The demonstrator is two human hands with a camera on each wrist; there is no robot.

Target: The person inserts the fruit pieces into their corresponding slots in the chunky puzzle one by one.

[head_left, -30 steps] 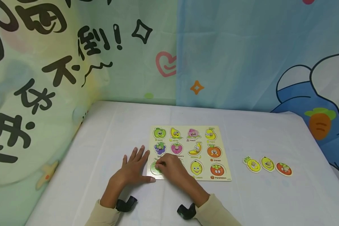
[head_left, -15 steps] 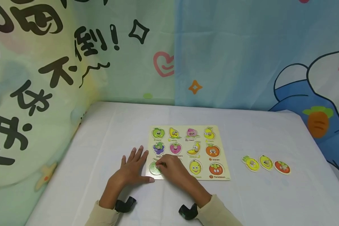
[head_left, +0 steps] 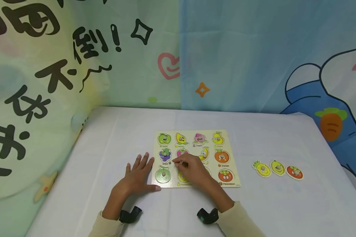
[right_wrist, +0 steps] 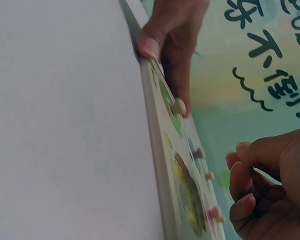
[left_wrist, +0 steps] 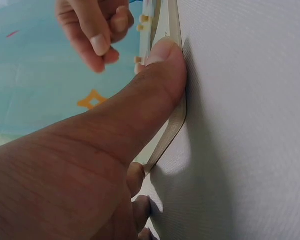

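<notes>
A pale wooden knob puzzle board (head_left: 195, 182) printed with fruit lies on the white table. My left hand (head_left: 135, 177) lies spread at its left side, thumb (left_wrist: 162, 62) on the front left corner. The right hand (head_left: 192, 169) hovers above the board's lower middle, fingers loosely curled with nothing between them, partly covering the strawberry, banana and lemon places. A green melon piece (head_left: 163, 175) sits at the front left, its knob (right_wrist: 178, 107) standing up. Below the right fingers shows a yellow printed recess (head_left: 182, 177). A grape piece (head_left: 165, 155) sits behind the melon.
Off to the right lie three loose pieces in a row: a pineapple (head_left: 261, 169), a lemon (head_left: 277, 168) and a red persimmon-like fruit (head_left: 295, 172). Printed cloth (head_left: 240, 59) hangs behind and to the left of the table (head_left: 121, 131).
My right hand has let go of the melon piece and moved right and up, leaving it seated in the board. The left hand stays in place. The head view has shifted slightly.
</notes>
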